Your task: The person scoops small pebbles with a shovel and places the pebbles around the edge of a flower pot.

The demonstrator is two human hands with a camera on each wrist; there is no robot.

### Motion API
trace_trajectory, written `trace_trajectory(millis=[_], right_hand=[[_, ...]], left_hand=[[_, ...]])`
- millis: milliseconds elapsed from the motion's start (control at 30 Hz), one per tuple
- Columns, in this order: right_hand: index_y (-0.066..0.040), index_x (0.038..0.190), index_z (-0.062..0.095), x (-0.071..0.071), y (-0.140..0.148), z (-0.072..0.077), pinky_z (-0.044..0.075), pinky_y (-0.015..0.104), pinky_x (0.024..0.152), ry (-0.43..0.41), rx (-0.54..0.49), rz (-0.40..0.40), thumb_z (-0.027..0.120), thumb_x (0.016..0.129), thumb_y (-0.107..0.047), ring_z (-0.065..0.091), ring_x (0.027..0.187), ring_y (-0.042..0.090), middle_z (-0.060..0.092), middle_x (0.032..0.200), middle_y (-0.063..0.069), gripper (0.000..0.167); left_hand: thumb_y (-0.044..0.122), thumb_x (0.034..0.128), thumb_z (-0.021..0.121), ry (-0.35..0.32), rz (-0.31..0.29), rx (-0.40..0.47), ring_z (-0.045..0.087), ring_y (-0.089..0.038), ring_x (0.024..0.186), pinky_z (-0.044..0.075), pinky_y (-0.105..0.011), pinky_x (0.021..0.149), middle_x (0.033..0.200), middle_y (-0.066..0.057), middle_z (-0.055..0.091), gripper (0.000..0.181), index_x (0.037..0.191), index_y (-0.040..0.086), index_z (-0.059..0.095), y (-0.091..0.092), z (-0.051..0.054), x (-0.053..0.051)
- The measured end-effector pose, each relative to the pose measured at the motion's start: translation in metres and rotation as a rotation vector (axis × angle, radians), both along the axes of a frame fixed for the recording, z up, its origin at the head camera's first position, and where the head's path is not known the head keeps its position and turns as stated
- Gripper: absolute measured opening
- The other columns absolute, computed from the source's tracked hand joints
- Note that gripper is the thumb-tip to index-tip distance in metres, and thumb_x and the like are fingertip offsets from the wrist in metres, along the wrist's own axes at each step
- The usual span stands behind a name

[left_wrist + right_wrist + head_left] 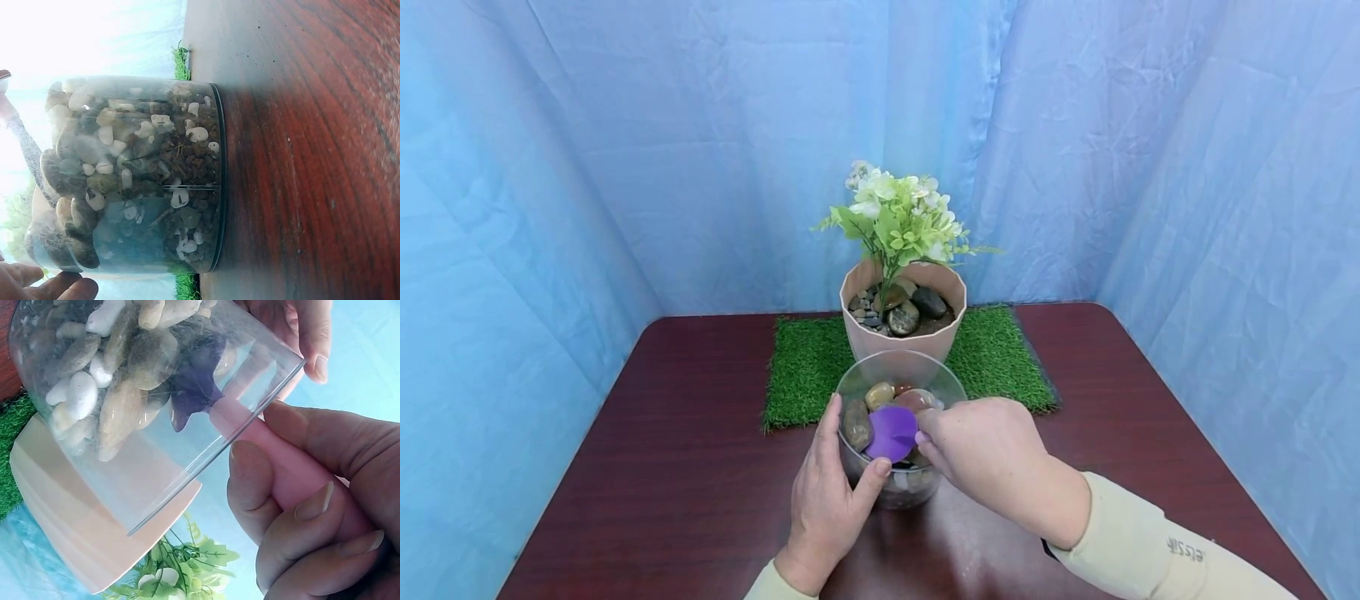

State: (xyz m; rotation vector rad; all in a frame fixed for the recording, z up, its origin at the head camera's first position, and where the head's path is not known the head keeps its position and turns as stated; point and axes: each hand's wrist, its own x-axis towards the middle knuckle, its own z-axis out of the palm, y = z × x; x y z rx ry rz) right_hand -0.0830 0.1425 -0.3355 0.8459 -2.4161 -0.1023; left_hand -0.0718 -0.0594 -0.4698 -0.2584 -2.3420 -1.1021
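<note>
A clear glass jar holds stones, with big pebbles over smaller white ones and a brown layer below. My left hand holds the jar at its near left side, the thumb by the front rim and the fingers along the wall. My right hand grips the pink handle of a small shovel, fingers and thumb wrapped round it. The shovel's purple blade is inside the jar, against the upper pebbles. Its lower edge is hard to make out through the glass.
Just behind the jar, a pale pink flowerpot with stones and a white-flowered plant stands on a green grass mat. The dark red table is bordered by blue curtains.
</note>
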Motion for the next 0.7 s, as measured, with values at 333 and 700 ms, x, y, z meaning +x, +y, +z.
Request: trace_trajectory(millis=[333,700], right_hand=[[-0.027,0.08,0.069,0.002,0.007,-0.001,0.03,0.03,0.037,-0.086,-0.064,-0.014,0.083,0.087,-0.033,0.044,0.042,0.01,0.044,0.052,-0.013,0.017],[-0.03,0.089,0.076,0.002,0.014,-0.006,0.028,0.028,0.036,-0.091,-0.138,-0.016,0.081,0.09,-0.038,0.042,0.042,0.006,0.054,0.055,-0.016,0.009]], left_hand=[[0.043,0.0907,0.076,0.016,-0.004,-0.001,0.051,-0.028,0.144,0.051,-0.051,0.106,0.164,-0.009,0.044,0.093,0.165,0.013,0.03,0.0,0.001,-0.001],[0.045,0.0912,0.076,0.018,-0.012,-0.006,0.049,-0.025,0.146,0.049,-0.049,0.109,0.165,-0.009,0.042,0.094,0.166,0.012,0.028,-0.001,-0.002,-0.001]])
